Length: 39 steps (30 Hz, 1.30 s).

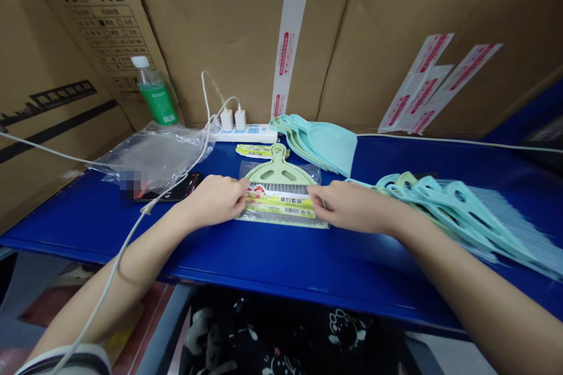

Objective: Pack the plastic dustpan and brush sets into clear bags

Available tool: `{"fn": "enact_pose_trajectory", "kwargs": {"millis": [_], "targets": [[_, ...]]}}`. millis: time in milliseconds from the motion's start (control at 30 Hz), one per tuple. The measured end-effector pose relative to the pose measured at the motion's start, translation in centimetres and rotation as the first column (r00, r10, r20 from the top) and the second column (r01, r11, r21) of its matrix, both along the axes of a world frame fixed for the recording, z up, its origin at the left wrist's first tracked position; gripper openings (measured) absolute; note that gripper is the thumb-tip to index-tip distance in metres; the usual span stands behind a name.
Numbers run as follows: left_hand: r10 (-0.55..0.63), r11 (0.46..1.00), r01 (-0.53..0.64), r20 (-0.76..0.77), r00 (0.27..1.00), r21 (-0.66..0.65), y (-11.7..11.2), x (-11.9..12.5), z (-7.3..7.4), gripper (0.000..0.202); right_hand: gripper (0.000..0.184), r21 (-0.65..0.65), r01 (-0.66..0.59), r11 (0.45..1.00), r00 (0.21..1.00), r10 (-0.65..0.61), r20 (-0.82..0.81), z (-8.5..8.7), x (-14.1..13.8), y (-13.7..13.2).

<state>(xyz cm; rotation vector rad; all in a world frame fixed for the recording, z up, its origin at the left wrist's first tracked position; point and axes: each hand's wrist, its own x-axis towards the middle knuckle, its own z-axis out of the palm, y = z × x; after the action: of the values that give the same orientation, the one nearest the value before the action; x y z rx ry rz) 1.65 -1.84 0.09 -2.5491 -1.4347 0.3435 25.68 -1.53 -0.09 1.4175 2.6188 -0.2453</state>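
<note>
A clear plastic packet [281, 202] lies on the blue table [272, 258] in front of me. Inside it are a pale green dustpan, a small brush and a printed label card. My left hand [217, 199] pinches the packet's left edge with closed fingers. My right hand [349, 205] grips its right edge the same way. The packet rests flat between both hands.
A stack of light blue dustpans [323, 143] stands behind the packet. Several small brushes [461, 211] are piled at right. Clear bags [153, 155], a black phone [176, 187], a power strip [244, 132], a green bottle [153, 94] and a loose label [257, 151] lie left and behind. Cardboard boxes wall the back.
</note>
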Motion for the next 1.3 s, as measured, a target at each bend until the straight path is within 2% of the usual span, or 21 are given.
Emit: {"fn": "enact_pose_trajectory", "kwargs": {"millis": [300, 533, 667, 867, 1133, 1300], "targets": [[0.057, 0.998, -0.057, 0.054, 0.997, 0.009, -0.10, 0.11, -0.12, 0.010, 0.019, 0.048, 0.072, 0.996, 0.996, -0.069, -0.064, -0.27, -0.22, 0.01], [0.094, 0.995, -0.095, 0.036, 0.995, 0.013, -0.08, 0.31, 0.18, 0.013, 0.022, -0.119, 0.136, 0.984, 0.979, -0.152, -0.138, -0.50, -0.21, 0.32], [0.091, 0.996, -0.091, 0.014, 0.996, 0.018, -0.10, 0.33, 0.28, 0.016, 0.023, -0.144, 0.132, 0.981, 0.978, -0.152, -0.143, -0.25, -0.33, 0.21], [0.091, 0.996, -0.091, 0.016, 0.996, 0.003, -0.08, 0.31, 0.25, 0.014, 0.022, -0.052, 0.128, 0.990, 0.986, -0.133, -0.105, -0.19, -0.45, 0.07], [0.147, 0.989, -0.147, -0.006, 0.989, -0.027, -0.13, 0.44, 0.10, 0.016, 0.022, -0.098, 0.171, 0.980, 0.978, -0.181, -0.100, -0.09, -0.53, -0.03], [0.155, 0.987, -0.154, 0.003, 0.988, -0.034, -0.15, 0.37, 0.07, 0.017, 0.023, 0.011, 0.139, 0.990, 0.987, -0.138, -0.082, -0.16, -0.23, -0.08]]}}
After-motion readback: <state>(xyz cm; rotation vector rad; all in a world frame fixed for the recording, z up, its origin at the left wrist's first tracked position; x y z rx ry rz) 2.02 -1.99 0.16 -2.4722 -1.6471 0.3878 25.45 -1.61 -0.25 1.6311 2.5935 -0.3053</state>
